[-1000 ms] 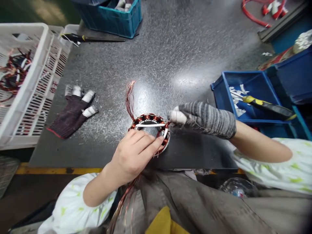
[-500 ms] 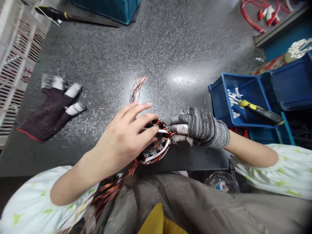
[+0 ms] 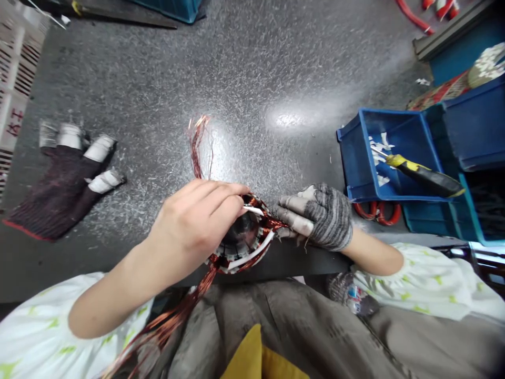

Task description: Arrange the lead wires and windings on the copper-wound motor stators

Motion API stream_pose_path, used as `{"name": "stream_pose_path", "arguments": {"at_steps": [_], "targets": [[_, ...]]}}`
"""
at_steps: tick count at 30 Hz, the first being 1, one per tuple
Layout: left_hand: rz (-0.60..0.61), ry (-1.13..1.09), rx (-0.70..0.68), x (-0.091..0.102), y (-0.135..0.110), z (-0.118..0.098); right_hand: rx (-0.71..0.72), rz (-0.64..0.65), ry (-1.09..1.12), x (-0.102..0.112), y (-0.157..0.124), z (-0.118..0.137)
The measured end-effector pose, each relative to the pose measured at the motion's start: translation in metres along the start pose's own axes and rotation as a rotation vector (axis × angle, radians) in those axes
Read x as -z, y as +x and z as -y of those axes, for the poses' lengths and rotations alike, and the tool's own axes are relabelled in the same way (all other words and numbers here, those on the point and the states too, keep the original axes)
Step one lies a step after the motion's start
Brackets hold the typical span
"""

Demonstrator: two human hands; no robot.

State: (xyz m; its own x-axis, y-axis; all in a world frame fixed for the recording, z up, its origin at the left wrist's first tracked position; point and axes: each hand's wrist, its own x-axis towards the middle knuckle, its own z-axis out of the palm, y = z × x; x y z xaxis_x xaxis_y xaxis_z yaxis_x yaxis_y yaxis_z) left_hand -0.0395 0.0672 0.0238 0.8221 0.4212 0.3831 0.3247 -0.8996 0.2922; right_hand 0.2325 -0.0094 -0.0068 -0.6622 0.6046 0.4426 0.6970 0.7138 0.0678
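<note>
A round motor stator [image 3: 241,237] with copper windings stands near the front edge of the table. My bare left hand [image 3: 197,223] lies over its left side, fingers bent together on the end of a white insulating sleeve [image 3: 254,210]. A second white sleeve [image 3: 252,253] curves along the near rim. On the right, my right hand [image 3: 317,218], in a striped grey glove with taped fingertips, is closed on a copper wire bundle [image 3: 276,223] leaving the stator. Loose copper wires [image 3: 197,145] stick out behind, and a longer bunch [image 3: 183,310] hangs toward my lap.
A dark glove [image 3: 59,184] with taped fingertips lies at left, beside a white slatted crate [image 3: 18,79]. A blue bin [image 3: 398,196] at right holds white scraps and a yellow-black screwdriver [image 3: 426,173]. Behind lie a long pointed tool [image 3: 126,20] and a teal bin [image 3: 173,8].
My left fingers, spread over the stator before, have drawn together on the white sleeve, uncovering more of the stator's middle. My right hand stays on the wire bundle. The view has shifted slightly.
</note>
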Motion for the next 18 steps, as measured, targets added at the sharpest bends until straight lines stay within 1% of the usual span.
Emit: {"name": "stream_pose_path", "arguments": {"at_steps": [3,7,8,10,11,13,16,18], "targets": [[-0.008,0.059,0.025,-0.002,0.001,-0.004,-0.110,-0.025,0.131,0.000,0.001,0.005],[0.006,0.109,-0.034,0.000,0.003,-0.004,-0.273,-0.014,0.486,0.009,0.002,0.008],[0.016,0.113,-0.053,0.001,0.004,-0.003,-0.323,-0.003,0.582,0.013,0.002,0.009],[0.043,0.112,-0.088,0.002,0.005,-0.003,-0.477,0.038,0.744,0.021,0.004,0.010],[0.052,0.112,-0.100,0.002,0.006,-0.003,-0.570,0.076,0.805,0.024,0.005,0.011],[0.068,0.111,-0.117,0.001,0.008,-0.003,-0.732,0.197,0.886,0.031,0.010,0.011],[0.079,0.090,-0.111,0.000,0.009,-0.003,-0.875,0.421,1.033,0.036,0.019,0.009],[0.081,0.062,-0.094,-0.001,0.009,-0.004,-0.958,0.504,1.126,0.039,0.023,0.007]]}}
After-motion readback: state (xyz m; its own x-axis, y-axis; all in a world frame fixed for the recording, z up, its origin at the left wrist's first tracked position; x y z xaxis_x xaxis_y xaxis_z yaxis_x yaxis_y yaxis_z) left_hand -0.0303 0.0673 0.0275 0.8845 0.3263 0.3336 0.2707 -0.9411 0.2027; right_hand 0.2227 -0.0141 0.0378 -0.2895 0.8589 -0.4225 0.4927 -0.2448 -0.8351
